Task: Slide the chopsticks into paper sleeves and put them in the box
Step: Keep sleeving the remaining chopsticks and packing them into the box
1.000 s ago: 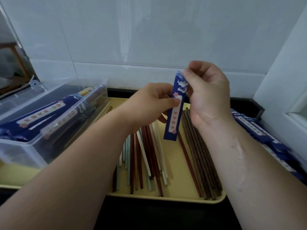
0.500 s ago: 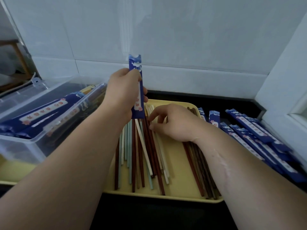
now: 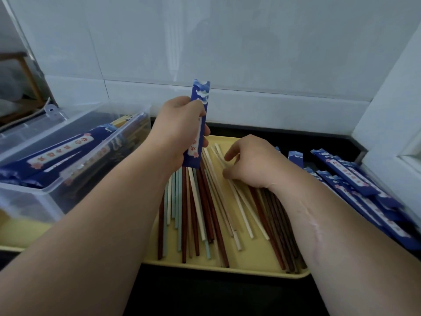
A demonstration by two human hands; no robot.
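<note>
My left hand (image 3: 177,135) grips a blue paper sleeve (image 3: 197,124) upright above the yellow tray (image 3: 250,267). Loose chopsticks (image 3: 200,213) in cream, red-brown, pale blue and dark brown lie fanned out on the tray. My right hand (image 3: 250,165) rests palm down on the cream chopsticks (image 3: 241,206), its fingers curled and pinching at them. The clear plastic box (image 3: 68,169) stands at the left and holds sleeved chopsticks (image 3: 61,153).
A pile of empty blue sleeves (image 3: 355,185) lies on the dark counter to the right of the tray. A white tiled wall runs behind, a white window frame (image 3: 391,133) at the right. The box's clear lid (image 3: 34,126) lies behind it.
My right hand let go of the sleeve and dropped onto the cream chopsticks. My left hand carried the sleeve up and to the left and now holds it alone.
</note>
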